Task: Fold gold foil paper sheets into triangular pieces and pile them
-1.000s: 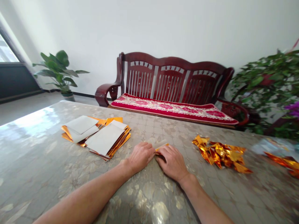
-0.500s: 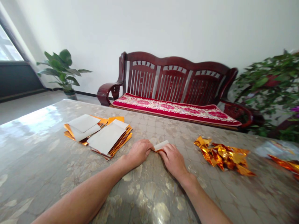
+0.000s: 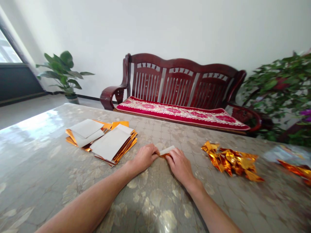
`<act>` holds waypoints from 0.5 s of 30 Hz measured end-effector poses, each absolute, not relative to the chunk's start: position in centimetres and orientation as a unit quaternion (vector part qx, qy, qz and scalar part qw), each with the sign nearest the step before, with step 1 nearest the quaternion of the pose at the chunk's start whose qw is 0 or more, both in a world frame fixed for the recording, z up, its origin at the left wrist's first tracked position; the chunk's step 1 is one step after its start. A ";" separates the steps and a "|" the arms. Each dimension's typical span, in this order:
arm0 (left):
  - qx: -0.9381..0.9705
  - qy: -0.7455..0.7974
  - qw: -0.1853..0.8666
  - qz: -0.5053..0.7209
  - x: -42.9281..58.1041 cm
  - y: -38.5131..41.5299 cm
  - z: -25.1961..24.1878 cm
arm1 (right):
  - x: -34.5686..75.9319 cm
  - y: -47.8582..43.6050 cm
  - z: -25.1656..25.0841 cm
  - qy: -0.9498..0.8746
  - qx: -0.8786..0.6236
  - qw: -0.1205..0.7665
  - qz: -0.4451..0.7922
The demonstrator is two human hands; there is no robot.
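A small sheet of gold foil paper (image 3: 167, 150), pale on its back and gold on its face, lies between my hands with its near edge turned up. My left hand (image 3: 146, 157) pinches its left end, fingers closed. At the right end, my right hand (image 3: 179, 164) grips it with fingers curled. Parts of the sheet are hidden under the fingers. Left of my hands sit stacks of the same paper (image 3: 111, 142), mostly pale side up. Folded gold foil pieces (image 3: 230, 160) lie in a heap to the right.
The patterned table (image 3: 155, 200) spreads under everything. At its right side are a clear plastic bag (image 3: 286, 154) and more folded foil (image 3: 295, 170). Beyond the table stands a dark wooden bench (image 3: 178, 81) with a red cushion (image 3: 182, 111). Potted plants (image 3: 62, 72) flank the bench.
The view has shifted very slightly. Both hands stay on the sheet in nearly the same place, and the stacks and the heap look unchanged.
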State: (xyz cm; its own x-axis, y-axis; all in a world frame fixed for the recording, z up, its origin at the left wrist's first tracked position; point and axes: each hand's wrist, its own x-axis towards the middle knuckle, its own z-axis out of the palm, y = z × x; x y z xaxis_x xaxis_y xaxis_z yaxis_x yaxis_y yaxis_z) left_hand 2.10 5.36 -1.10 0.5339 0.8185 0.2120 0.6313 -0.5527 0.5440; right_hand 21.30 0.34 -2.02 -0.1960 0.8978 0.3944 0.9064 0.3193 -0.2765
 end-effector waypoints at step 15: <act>0.853 0.441 0.168 0.221 2.3 5.0 -1.1 | 21.6 1.1 -1.8 -0.778 -0.584 0.229 0.029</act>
